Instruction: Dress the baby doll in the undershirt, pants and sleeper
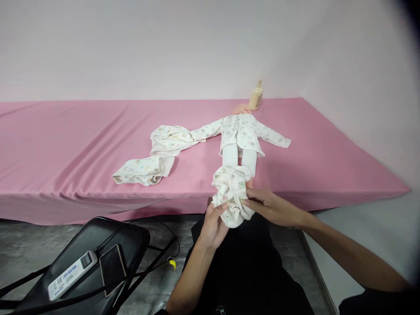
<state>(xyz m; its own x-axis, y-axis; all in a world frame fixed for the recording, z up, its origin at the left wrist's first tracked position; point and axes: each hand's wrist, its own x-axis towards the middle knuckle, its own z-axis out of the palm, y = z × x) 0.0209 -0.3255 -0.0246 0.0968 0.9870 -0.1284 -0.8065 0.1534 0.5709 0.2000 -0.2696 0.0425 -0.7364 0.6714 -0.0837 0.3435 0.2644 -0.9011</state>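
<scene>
A baby doll (242,109) lies on its back, dressed in a white printed long-sleeved shirt (241,131), its legs (230,154) in white pointing toward me. At its feet, a bunched printed baby garment (232,186) is gathered up near the table's front edge; its exact cut cannot be made out. My left hand (213,225) grips its lower left side, thumb on top. From the right, my right hand (265,203) pinches the cloth between thumb and fingers, close to one of the doll's feet (250,181). The garment hides the other foot.
Pink cloth (98,144) covers the table. Two more printed baby garments, one crumpled (172,138) and one folded (144,169), lie left of the doll. A pump bottle (256,96) stands behind it. A black chair (131,236) holds a phone (112,269) and a white device (72,274).
</scene>
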